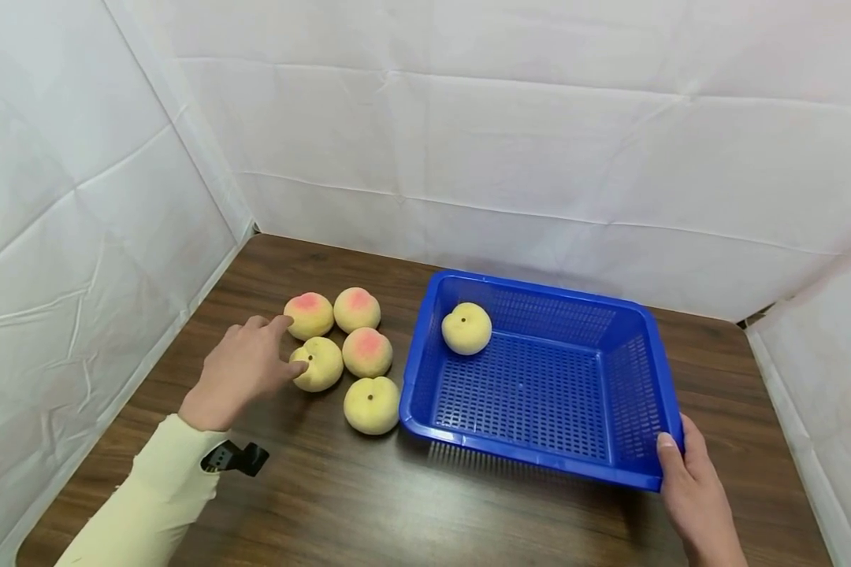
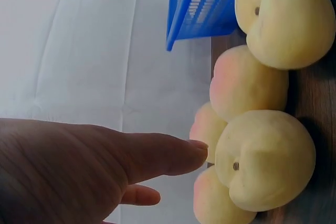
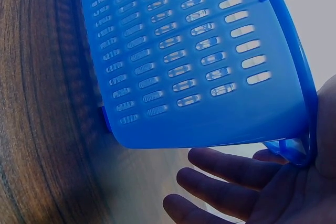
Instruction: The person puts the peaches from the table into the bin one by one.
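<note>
Several peaches lie together on the table to the left of a blue plastic basket (image 1: pixel 525 465). My left hand (image 1: pixel 244 366) hovers at their left side, thumb and fingers spread, holding nothing. Nearest to it is a yellow peach (image 1: pixel 319 366); in the left wrist view the thumb (image 2: pixel 168 153) points towards that peach (image 2: pixel 273 161). Pink-topped peaches (image 1: pixel 309 315) sit just behind. One yellow peach (image 1: pixel 466 328) rests inside the basket at its back left. My right hand (image 1: pixel 698 492) grips the basket's near right corner, thumb over the rim; its other fingers (image 3: pixel 226 169) extend below the rim outside.
The basket has perforated walls (image 3: pixel 173 51) and stands on a dark wooden table (image 1: pixel 312 504). White cloth (image 1: pixel 468 142) hangs behind and along both sides. A black strap device (image 1: pixel 237 458) sits at the left wrist, by the pale sleeve (image 1: pixel 149 488).
</note>
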`<action>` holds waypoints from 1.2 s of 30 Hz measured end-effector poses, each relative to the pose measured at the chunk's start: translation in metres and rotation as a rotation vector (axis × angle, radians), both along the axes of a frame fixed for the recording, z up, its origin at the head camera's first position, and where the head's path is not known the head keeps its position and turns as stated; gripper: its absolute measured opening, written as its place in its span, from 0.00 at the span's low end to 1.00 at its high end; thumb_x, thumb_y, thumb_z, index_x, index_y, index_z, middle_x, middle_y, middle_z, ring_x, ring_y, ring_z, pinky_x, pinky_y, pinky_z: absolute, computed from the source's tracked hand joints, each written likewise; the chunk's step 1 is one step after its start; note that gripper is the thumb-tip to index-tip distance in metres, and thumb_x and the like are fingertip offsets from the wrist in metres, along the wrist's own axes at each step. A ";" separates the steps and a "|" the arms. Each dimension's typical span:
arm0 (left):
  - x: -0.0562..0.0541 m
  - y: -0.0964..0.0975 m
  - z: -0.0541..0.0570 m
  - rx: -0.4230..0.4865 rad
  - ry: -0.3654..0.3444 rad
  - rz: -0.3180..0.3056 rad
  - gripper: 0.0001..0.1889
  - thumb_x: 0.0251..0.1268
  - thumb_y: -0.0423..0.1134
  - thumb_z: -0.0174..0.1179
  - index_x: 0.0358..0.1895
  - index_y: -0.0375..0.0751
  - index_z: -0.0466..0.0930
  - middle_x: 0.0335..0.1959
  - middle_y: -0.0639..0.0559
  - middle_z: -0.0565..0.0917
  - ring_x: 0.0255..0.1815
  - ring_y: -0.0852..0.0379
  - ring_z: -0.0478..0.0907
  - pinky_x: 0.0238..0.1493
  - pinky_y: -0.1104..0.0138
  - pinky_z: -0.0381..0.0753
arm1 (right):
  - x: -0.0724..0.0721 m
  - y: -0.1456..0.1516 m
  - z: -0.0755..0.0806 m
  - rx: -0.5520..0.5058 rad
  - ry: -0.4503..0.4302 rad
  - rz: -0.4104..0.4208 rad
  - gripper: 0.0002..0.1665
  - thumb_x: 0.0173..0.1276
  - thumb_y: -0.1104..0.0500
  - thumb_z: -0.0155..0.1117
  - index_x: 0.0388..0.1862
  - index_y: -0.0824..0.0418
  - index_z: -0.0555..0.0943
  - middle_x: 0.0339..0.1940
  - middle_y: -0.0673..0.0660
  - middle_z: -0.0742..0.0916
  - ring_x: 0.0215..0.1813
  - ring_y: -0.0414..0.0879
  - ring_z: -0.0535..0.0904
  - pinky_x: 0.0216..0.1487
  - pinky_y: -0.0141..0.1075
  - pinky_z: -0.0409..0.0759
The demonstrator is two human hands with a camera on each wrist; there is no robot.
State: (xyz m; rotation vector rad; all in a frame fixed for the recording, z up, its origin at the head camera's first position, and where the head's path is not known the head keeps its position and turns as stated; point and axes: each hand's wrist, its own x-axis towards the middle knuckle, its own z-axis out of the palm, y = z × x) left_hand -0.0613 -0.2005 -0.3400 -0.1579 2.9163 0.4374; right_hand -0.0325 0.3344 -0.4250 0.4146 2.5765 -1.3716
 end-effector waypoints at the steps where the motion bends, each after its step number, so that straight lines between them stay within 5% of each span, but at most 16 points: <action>1: 0.000 -0.002 -0.001 0.006 -0.002 0.004 0.37 0.66 0.51 0.68 0.74 0.38 0.69 0.67 0.25 0.74 0.65 0.22 0.71 0.50 0.32 0.79 | 0.000 0.000 0.000 0.005 0.003 -0.001 0.39 0.87 0.46 0.28 0.87 0.59 0.37 0.80 0.78 0.62 0.76 0.72 0.60 0.70 0.69 0.60; 11: -0.008 -0.003 -0.020 0.027 -0.011 -0.047 0.40 0.65 0.54 0.70 0.75 0.38 0.67 0.62 0.25 0.76 0.62 0.22 0.75 0.49 0.36 0.81 | 0.001 0.001 -0.002 -0.001 -0.009 -0.002 0.39 0.87 0.45 0.28 0.87 0.59 0.37 0.81 0.78 0.61 0.77 0.72 0.60 0.71 0.70 0.59; 18: -0.012 0.002 -0.042 0.075 0.007 -0.095 0.39 0.65 0.50 0.71 0.75 0.38 0.68 0.68 0.24 0.73 0.62 0.24 0.76 0.59 0.37 0.78 | -0.001 0.001 0.000 -0.023 -0.027 0.006 0.40 0.87 0.44 0.27 0.87 0.59 0.34 0.82 0.78 0.59 0.78 0.72 0.58 0.71 0.71 0.59; 25: -0.016 0.005 -0.061 0.116 0.028 -0.117 0.43 0.65 0.49 0.71 0.79 0.39 0.62 0.71 0.26 0.71 0.61 0.24 0.77 0.58 0.37 0.78 | -0.001 0.000 0.002 -0.018 -0.046 -0.004 0.40 0.87 0.43 0.28 0.88 0.57 0.34 0.82 0.76 0.59 0.79 0.72 0.58 0.72 0.71 0.58; 36: -0.020 0.011 -0.075 0.126 0.083 -0.134 0.39 0.62 0.44 0.73 0.74 0.36 0.67 0.68 0.29 0.75 0.57 0.30 0.81 0.57 0.39 0.80 | -0.001 -0.001 0.003 -0.020 -0.066 -0.012 0.40 0.87 0.43 0.27 0.88 0.56 0.34 0.83 0.76 0.58 0.80 0.71 0.57 0.73 0.71 0.58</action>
